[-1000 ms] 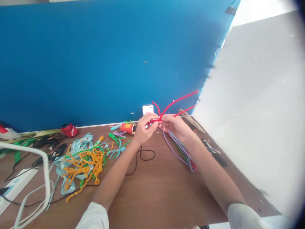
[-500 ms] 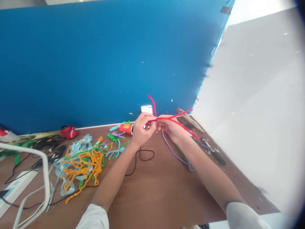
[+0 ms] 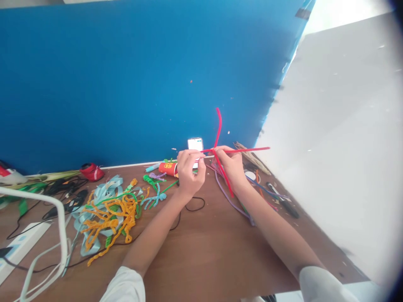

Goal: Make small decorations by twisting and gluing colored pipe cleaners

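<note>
Brown tabletop [image 3: 208, 251], upright blue panel [image 3: 141, 75] behind, pale wall [image 3: 340, 126] at right, bright upper corner

Observed ribbon pile [image 3: 110, 191] on table [image 3: 201, 256], right of power strip [image 3: 22, 248]; found phone [image 3: 195, 144] behind left hand [image 3: 190, 170], before upright panel [image 3: 141, 84].

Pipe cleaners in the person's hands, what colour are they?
The pipe cleaners are bright red, seen best in the head view.

Hands [image 3: 191, 172] partly hide the red stems [image 3: 248, 149] and phone [image 3: 195, 144].
</note>
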A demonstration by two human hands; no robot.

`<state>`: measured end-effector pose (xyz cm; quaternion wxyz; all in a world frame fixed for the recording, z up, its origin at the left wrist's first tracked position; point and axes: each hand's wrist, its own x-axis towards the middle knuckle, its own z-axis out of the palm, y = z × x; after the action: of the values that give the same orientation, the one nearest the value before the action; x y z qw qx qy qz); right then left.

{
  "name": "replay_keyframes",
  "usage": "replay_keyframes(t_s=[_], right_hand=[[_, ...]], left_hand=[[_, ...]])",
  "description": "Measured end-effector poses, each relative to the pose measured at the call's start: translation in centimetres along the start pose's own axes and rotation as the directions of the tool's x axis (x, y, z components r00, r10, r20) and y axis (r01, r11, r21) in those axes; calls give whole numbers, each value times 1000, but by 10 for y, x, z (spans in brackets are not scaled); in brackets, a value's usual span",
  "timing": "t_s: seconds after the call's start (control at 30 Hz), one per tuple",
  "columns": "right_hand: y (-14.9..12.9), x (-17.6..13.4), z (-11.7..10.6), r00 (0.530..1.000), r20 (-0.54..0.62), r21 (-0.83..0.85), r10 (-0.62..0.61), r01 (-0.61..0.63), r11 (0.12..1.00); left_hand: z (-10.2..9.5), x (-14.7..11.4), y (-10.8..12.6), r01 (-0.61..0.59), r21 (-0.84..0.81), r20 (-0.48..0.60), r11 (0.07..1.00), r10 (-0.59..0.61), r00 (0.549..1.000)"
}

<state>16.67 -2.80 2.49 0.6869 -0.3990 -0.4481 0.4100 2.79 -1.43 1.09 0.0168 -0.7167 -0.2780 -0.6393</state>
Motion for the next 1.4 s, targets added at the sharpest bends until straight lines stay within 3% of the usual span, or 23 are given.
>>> replay_keyframes(t_s=[0.07,0.13,0.27,0.4,0.57,0.63,0.93,1.03,1.1,1.23,1.3,1.4], right_hand=[[0,0,0,992,-48,-61,-114,111,992],[1,0,0,978,-55,-126,-201,192,973],[5,-3,2,940,52,-266,-338,339,902],[12,-4,4,860,126,-366,-494,503,783],[18,-4,6,850,136,-290,-510,526,800],[19,-4,7,844,140,-305,-517,534,789],[29,1,4,801,224,-377,-556,597,708],[28,6,1,812,312,-367,-493,582,726],[22,9,-3,816,430,-372,-387,550,747],[6,17,-17,746,632,-410,-208,550,728],[-1,20,-23,764,618,-421,-183,519,744],[-5,21,-27,830,545,-334,-121,347,877]], left_hand=[[2,-2,6,80,-70,-9,994,-81,997],[4,-1,10,240,-182,95,953,-226,969],[7,5,12,564,-395,339,725,-456,823],[9,7,8,674,-498,380,546,-561,736],[8,9,10,810,-511,510,289,-657,556],[7,10,13,835,-493,540,244,-666,514],[2,14,7,870,-353,563,344,-664,491],[2,15,1,842,-375,507,388,-674,537],[1,16,-3,809,-393,445,437,-680,583],[-7,21,-10,773,-387,384,503,-675,631],[-10,24,-13,782,-368,410,503,-667,622],[-13,26,-15,815,-327,510,477,-637,578]])
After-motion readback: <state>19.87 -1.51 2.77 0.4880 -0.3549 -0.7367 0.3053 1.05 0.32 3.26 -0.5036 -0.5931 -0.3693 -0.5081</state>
